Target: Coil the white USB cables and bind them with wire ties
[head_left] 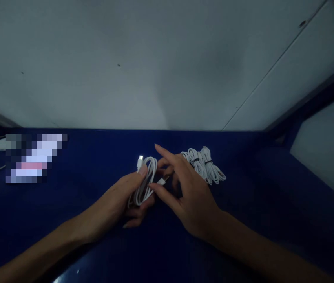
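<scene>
White cable (150,179), pinched in my left hand (127,188), slants lengthwise away and rightward; my right hand (194,192) sits nearer its larger plug (162,181), gripping or not I can't tell.

Pixelated patch (34,157): all coloured blocks here, no lettering coming through!
Cable (146,186): right there in the middle, no marking readable.
Bundles (213,169): looking closely, too small for any print.
Wall (119,94): up there, 0 legible words.
</scene>
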`<act>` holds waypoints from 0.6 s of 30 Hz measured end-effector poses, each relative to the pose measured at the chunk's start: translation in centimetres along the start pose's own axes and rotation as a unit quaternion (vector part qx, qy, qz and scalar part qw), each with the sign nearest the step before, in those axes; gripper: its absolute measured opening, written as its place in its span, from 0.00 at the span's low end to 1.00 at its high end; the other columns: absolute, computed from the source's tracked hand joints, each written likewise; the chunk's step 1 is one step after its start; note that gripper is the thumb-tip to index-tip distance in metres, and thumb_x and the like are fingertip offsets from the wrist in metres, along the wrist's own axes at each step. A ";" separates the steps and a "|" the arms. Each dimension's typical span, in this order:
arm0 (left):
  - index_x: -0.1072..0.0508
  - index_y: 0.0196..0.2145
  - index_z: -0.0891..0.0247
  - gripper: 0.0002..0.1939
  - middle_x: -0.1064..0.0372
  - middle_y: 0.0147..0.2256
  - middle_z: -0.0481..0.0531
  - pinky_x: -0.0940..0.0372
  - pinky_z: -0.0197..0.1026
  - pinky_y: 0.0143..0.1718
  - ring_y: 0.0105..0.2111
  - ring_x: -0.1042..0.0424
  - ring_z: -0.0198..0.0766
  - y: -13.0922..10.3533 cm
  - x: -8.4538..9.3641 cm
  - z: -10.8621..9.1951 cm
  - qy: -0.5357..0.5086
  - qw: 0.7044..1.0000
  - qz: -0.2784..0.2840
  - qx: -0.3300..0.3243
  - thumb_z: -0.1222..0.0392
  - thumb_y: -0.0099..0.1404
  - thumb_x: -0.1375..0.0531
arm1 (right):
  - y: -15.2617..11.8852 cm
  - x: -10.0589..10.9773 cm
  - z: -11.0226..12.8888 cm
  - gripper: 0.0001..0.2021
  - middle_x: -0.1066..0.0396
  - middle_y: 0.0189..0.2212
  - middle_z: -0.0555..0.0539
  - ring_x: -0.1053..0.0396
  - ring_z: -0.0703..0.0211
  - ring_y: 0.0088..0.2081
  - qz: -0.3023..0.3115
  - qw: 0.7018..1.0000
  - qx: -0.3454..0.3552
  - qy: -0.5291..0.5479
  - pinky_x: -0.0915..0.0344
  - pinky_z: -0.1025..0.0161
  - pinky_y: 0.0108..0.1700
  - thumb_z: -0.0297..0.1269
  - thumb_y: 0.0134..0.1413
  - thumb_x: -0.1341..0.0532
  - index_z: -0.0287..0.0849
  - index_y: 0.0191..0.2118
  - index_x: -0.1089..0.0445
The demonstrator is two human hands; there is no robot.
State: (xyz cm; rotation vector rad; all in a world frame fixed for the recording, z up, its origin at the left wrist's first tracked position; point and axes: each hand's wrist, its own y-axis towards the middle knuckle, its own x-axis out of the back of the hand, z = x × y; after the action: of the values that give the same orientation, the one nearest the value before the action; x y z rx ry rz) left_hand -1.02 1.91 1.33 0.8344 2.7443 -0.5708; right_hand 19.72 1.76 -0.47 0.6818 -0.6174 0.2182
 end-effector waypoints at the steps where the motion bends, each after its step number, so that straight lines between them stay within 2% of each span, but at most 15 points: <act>1: 0.29 0.36 0.60 0.28 0.41 0.25 0.42 0.48 0.31 0.18 0.19 0.52 0.30 -0.1 0.0 0.0 0.007 1.000 0.008 0.010 0.35 0.82 0.51 | 0.1 0.0 0.1 0.31 0.29 0.58 0.36 0.24 0.55 0.44 -0.001 1.000 0.011 -0.017 0.18 0.58 0.42 0.37 0.77 0.38 0.34 0.77 0.45; 3: 0.32 0.33 0.60 0.32 0.45 0.24 0.41 0.51 0.31 0.17 0.19 0.53 0.30 -0.4 0.0 0.1 0.022 0.999 0.011 0.037 0.32 0.81 0.54 | 0.2 0.1 0.3 0.29 0.35 0.65 0.30 0.24 0.51 0.49 0.001 0.997 0.043 -0.059 0.18 0.57 0.41 0.41 0.78 0.39 0.32 0.75 0.40; 5: 0.33 0.32 0.59 0.35 0.49 0.21 0.39 0.53 0.31 0.15 0.18 0.55 0.30 -0.6 -0.1 0.0 0.028 0.997 0.007 0.075 0.27 0.79 0.57 | 0.3 0.1 0.4 0.27 0.34 0.66 0.27 0.24 0.48 0.51 -0.004 0.990 0.093 -0.105 0.19 0.57 0.40 0.43 0.79 0.41 0.29 0.71 0.35; 6: 0.33 0.33 0.59 0.37 0.50 0.20 0.39 0.54 0.31 0.15 0.17 0.56 0.30 -0.7 -0.2 -0.1 0.023 0.995 0.010 0.096 0.25 0.78 0.59 | 0.3 0.0 0.5 0.25 0.30 0.62 0.27 0.23 0.49 0.49 -0.013 0.984 0.122 -0.127 0.20 0.58 0.38 0.43 0.79 0.42 0.28 0.69 0.32; 8: 0.31 0.37 0.58 0.39 0.51 0.18 0.37 0.55 0.31 0.13 0.15 0.59 0.29 -0.9 -0.4 -0.3 -0.004 0.990 0.030 0.136 0.21 0.75 0.61 | 0.4 0.0 0.6 0.24 0.23 0.48 0.31 0.24 0.52 0.40 -0.045 0.970 0.177 -0.163 0.24 0.61 0.31 0.45 0.80 0.44 0.25 0.59 0.24; 11: 0.30 0.45 0.56 0.40 0.48 0.16 0.36 0.55 0.31 0.12 0.13 0.59 0.30 -1.1 -0.7 -0.5 -0.037 0.984 0.056 0.165 0.18 0.72 0.61 | 0.4 -0.2 0.9 0.25 0.24 0.31 0.40 0.29 0.57 0.30 -0.077 0.959 0.200 -0.187 0.33 0.64 0.25 0.46 0.80 0.46 0.31 0.40 0.20; 12: 0.30 0.46 0.56 0.40 0.48 0.16 0.36 0.55 0.31 0.11 0.12 0.58 0.30 -1.1 -0.7 -0.5 -0.039 0.984 0.060 0.166 0.18 0.72 0.60 | 0.4 -0.3 1.1 0.25 0.26 0.28 0.42 0.31 0.59 0.28 -0.076 0.960 0.197 -0.186 0.35 0.64 0.24 0.46 0.80 0.46 0.34 0.35 0.21; 14: 0.28 0.41 0.57 0.39 0.49 0.15 0.36 0.54 0.30 0.11 0.12 0.57 0.29 -1.2 -0.8 -0.5 -0.032 0.984 0.062 0.161 0.20 0.73 0.59 | 0.4 -0.4 1.3 0.26 0.27 0.25 0.45 0.33 0.62 0.25 -0.066 0.963 0.192 -0.178 0.39 0.65 0.22 0.46 0.79 0.47 0.37 0.30 0.25; 16: 0.29 0.34 0.59 0.37 0.49 0.16 0.38 0.51 0.30 0.11 0.12 0.55 0.29 -1.2 -0.8 -0.4 -0.013 0.988 0.057 0.145 0.23 0.76 0.56 | 0.4 -0.6 1.4 0.26 0.29 0.23 0.47 0.35 0.64 0.23 -0.055 0.967 0.189 -0.159 0.40 0.65 0.21 0.44 0.80 0.47 0.38 0.29 0.26; 18: 0.30 0.31 0.59 0.32 0.48 0.18 0.38 0.48 0.31 0.12 0.13 0.54 0.29 -1.1 -0.8 -0.3 0.009 0.992 0.035 0.121 0.29 0.78 0.50 | 0.5 -0.6 1.2 0.23 0.30 0.21 0.51 0.35 0.65 0.22 -0.041 0.974 0.175 -0.140 0.39 0.66 0.22 0.39 0.80 0.47 0.39 0.30 0.27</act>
State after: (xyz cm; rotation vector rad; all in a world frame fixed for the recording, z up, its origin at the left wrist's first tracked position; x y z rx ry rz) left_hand -0.99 0.82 2.15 0.9888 2.6848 -0.8975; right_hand 18.54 1.37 0.14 1.0888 -0.8277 0.1564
